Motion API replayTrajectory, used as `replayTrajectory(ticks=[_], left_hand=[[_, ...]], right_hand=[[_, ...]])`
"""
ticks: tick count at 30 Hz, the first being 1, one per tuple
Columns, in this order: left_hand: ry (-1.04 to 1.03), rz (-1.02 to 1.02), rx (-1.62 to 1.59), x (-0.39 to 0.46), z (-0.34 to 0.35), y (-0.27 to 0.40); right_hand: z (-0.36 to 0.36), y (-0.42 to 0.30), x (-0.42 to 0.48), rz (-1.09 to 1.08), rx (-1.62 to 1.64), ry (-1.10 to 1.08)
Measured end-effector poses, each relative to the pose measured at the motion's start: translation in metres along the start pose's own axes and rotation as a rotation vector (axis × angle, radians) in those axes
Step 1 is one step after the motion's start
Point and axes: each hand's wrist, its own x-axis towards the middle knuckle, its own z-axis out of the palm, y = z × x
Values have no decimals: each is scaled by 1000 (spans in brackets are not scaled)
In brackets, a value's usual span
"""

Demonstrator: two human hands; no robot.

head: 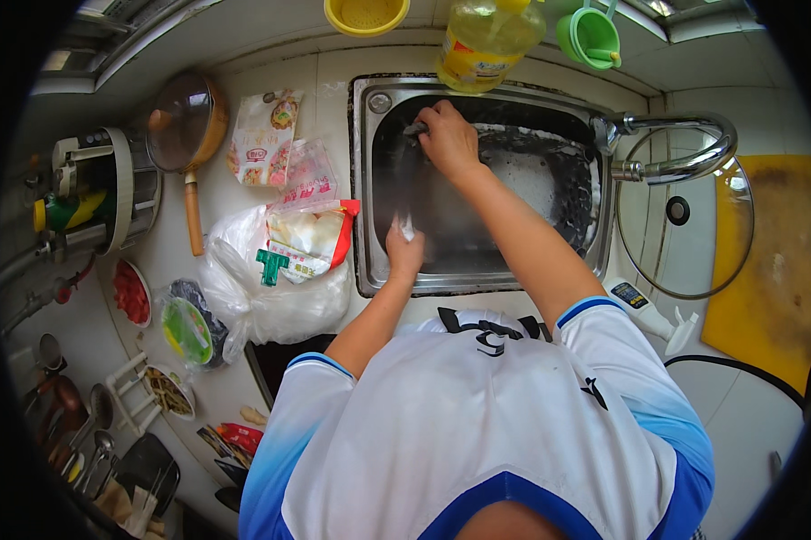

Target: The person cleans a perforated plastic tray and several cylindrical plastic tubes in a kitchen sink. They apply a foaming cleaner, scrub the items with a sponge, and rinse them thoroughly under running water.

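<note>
A stainless steel sink [481, 283] lies before me, its inside dark and streaked with white suds [591, 182]. My right hand [449, 138] is at the sink's upper left, fingers closed on a small dark grey item [415, 128], perhaps a scrubber. Nearer to me, at the lower left inside the sink, my left hand [405, 250] is curled, with something white, perhaps foam, at its fingers. Whether it grips anything is unclear. A blurred dark shape lies between the two hands, and I cannot tell what it is.
A chrome faucet [682, 148] arches at the sink's right, near a glass lid [679, 270], a yellow board [763, 317] and a white spray bottle [642, 310]. A yellow liquid jug [476, 64] stands behind the sink. Plastic bags [277, 304] and a lidded pan [210, 135] are left.
</note>
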Motion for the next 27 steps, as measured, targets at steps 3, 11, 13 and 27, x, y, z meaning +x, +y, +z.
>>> replayTrajectory(ticks=[3,11,13,27], left_hand=[[12,-42,-174,-8,1,13],[72,87,-90,3,9,-10],[37,-2,-108,-2,7,2],[-71,15,-83,-2,-1,-2]], right_hand=[[2,-3,-6,218,30,33],[19,-23,-76,-218,146,-216],[11,-28,-72,-188,128,-215],[12,-8,-21,-15,52,-29]])
